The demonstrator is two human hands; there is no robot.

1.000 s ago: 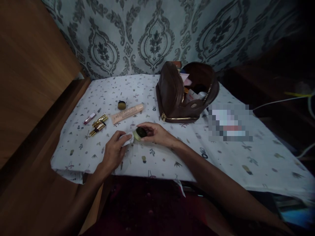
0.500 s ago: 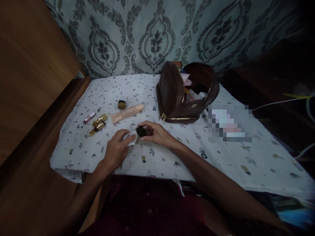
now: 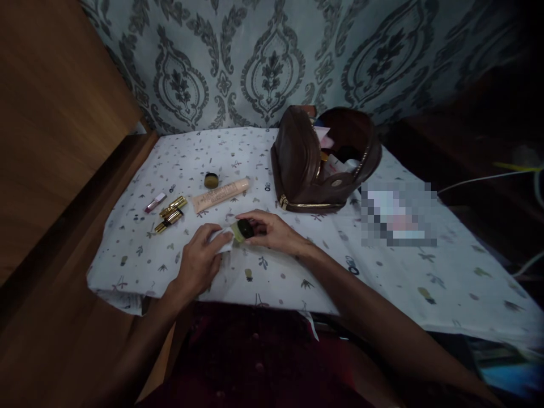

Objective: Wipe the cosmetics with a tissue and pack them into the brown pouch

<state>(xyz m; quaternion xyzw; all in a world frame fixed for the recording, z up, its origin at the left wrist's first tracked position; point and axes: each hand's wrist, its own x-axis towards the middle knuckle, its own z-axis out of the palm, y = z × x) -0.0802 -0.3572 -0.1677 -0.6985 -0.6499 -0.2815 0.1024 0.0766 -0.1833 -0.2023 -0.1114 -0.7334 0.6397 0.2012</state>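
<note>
Jar (image 3: 240, 233): tilted, nearer the bench's (image 3: 382, 283) near edge, left of middle.
Right hand (image 3: 272, 233): grip closed around the jar's dark end, apparently to steady it.
Left hand (image 3: 199, 253): grip pinching white tissue (image 3: 221, 242) against the other end, presumably to press it there.

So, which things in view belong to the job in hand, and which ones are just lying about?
In use, it seems:
small green-and-black container, in the right hand
white tissue or cloth, in the left hand

Apparently just lying about:
small round olive-and-black item
peach tube
two gold tubes
small maroon-and-pale tube
open brown bag
pixelated item, unclear
</note>
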